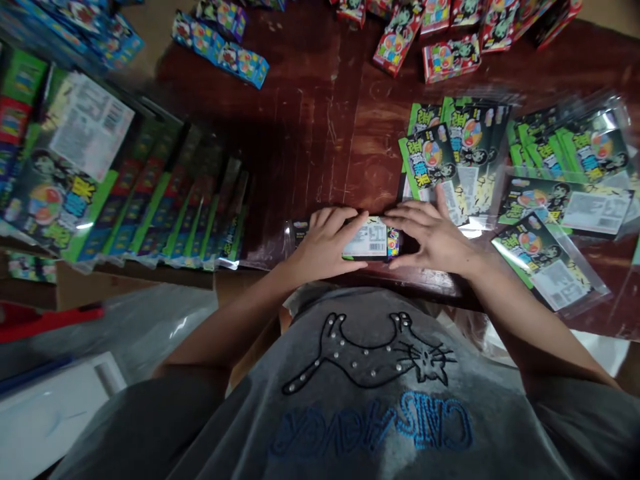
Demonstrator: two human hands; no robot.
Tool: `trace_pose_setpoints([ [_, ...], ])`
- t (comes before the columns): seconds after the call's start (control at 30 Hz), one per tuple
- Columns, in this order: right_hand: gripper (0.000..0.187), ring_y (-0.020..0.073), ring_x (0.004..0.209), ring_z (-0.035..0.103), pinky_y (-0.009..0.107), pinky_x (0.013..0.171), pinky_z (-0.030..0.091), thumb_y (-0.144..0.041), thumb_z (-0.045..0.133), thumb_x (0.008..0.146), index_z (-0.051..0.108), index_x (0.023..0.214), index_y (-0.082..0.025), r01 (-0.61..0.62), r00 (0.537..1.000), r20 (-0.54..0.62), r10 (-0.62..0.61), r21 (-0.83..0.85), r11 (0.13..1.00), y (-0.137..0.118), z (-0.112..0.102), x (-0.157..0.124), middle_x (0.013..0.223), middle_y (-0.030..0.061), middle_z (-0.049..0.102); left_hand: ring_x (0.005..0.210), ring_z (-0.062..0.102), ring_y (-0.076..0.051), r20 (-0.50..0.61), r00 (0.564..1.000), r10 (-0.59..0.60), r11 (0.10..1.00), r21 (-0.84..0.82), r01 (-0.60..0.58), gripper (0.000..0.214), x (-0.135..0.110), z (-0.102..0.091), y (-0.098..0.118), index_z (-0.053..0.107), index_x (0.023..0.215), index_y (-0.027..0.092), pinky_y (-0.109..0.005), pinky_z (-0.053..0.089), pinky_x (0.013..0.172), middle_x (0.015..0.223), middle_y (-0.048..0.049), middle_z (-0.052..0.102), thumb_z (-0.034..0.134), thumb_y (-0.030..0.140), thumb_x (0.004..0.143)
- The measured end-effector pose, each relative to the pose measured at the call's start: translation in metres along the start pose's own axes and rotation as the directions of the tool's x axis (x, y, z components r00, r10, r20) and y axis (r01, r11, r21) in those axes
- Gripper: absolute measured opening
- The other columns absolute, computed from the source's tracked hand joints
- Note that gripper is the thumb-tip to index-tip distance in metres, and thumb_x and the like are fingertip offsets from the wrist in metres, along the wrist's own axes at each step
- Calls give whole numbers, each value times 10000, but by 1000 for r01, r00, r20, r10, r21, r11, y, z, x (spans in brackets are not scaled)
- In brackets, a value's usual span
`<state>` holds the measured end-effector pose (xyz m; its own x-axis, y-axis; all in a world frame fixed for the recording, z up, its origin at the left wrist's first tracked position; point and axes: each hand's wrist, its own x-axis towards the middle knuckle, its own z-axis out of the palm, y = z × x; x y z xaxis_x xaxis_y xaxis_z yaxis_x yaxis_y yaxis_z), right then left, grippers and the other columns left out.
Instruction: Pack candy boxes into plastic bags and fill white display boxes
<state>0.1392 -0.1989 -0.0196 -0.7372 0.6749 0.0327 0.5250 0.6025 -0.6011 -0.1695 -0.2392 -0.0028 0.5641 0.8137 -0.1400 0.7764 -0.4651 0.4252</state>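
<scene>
Flat on the table near its front edge lies a clear plastic candy pack (pixel 370 239) with a black and green printed card and a white barcode label. My left hand (pixel 330 243) lies over its left part, fingers closed along the far side and thumb near the label. At the other end my right hand (pixel 425 235) grips the pack between fingers and thumb. Colourful small boxes (pixel 394 241) show at that end beside my right fingers. Just beyond my right hand lie printed cards in clear sleeves (pixel 433 160), some overlapping.
A carton (pixel 90 283) at left holds a row of filled packs (pixel 165 193), with one lying on top (pixel 55 193). Blue candy boxes (pixel 220 50) and red candy boxes (pixel 450 57) sit at the back of the brown table (pixel 310 133). More sleeved cards (pixel 565 207) spread at right.
</scene>
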Motion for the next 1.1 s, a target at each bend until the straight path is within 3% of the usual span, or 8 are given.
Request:
trace_pose_setpoints([
  [0.2, 738, 470, 1605, 434, 868, 1321, 58, -865, 638, 899, 730, 1270, -235, -85, 989, -135, 66, -144, 986, -24, 13, -8, 1675, 192, 565, 1370, 506, -398, -38, 996, -80, 996, 41, 81, 999, -4, 1, 6, 387, 1696, 220, -555, 425, 1156, 1545, -190, 555, 853, 580, 889],
  [0.37, 647, 438, 1559, 501, 852, 1316, 165, -766, 610, 986, 682, 1379, -257, -157, 962, -252, 107, -187, 970, -9, -8, -16, 1645, 196, 590, 1369, 527, -394, -63, 998, -28, 997, 66, 32, 981, 18, -18, 4, 439, 1661, 272, -580, 437, 1153, 1538, -161, 577, 872, 624, 854],
  [0.53, 663, 414, 1527, 511, 661, 1277, 403, -619, 649, 1012, 610, 1471, -142, -484, 771, -566, 292, -223, 846, 95, -103, -12, 1606, 264, 564, 1407, 530, -383, -299, 954, 35, 994, 110, -2, 576, 129, -55, -15, 563, 1569, 201, -587, 451, 1195, 1546, -188, 587, 663, 416, 1045],
  [0.67, 800, 448, 1549, 443, 631, 1270, 398, -462, 690, 981, 468, 1582, 17, -805, 512, -692, 510, -179, 565, 178, -180, 9, 1634, 344, 495, 1402, 534, -429, -410, 908, 87, 989, 149, -27, 550, 241, -69, -21, 598, 1559, 181, -646, 482, 1153, 1537, -220, 598, 612, 290, 1020],
  [0.77, 819, 473, 1496, 475, 640, 1175, 462, -493, 643, 1024, 408, 1637, -4, -904, 342, -766, 545, -109, 414, 219, -217, 25, 1671, 369, 434, 1422, 527, -438, -321, 923, 213, 962, 233, -141, 645, 291, -66, -16, 567, 1607, 187, -663, 482, 1154, 1588, -213, 587, 599, 184, 963],
  [0.9, 935, 496, 1317, 627, 683, 1021, 543, -750, 557, 1021, 496, 1555, 16, -950, 150, -803, 577, 46, 310, 256, -247, 35, 1552, 438, 493, 1412, 529, -441, -127, 961, 245, 930, 311, -196, 781, 311, -56, -11, 508, 1673, 229, -665, 493, 1129, 1703, -198, 490, 571, 88, 908],
  [0.97, 982, 469, 1181, 713, 670, 959, 579, -857, 529, 977, 571, 1480, -14, -944, 129, -777, 617, 94, 316, 266, -257, 34, 1454, 409, 575, 1395, 535, -436, -72, 972, 222, 932, 309, -190, 758, 311, -54, -10, 541, 1658, 268, -666, 512, 1098, 1745, -163, 451, 488, 44, 936],
  [1.1, 1003, 432, 1206, 696, 624, 1013, 551, -908, 564, 922, 574, 1464, -65, -899, 181, -793, 582, 106, 424, 246, -260, 25, 1517, 383, 522, 1364, 550, -421, -38, 979, 199, 934, 309, -177, 734, 307, -61, -6, 602, 1610, 246, -615, 549, 1059, 1716, -141, 488, 376, -19, 964],
])
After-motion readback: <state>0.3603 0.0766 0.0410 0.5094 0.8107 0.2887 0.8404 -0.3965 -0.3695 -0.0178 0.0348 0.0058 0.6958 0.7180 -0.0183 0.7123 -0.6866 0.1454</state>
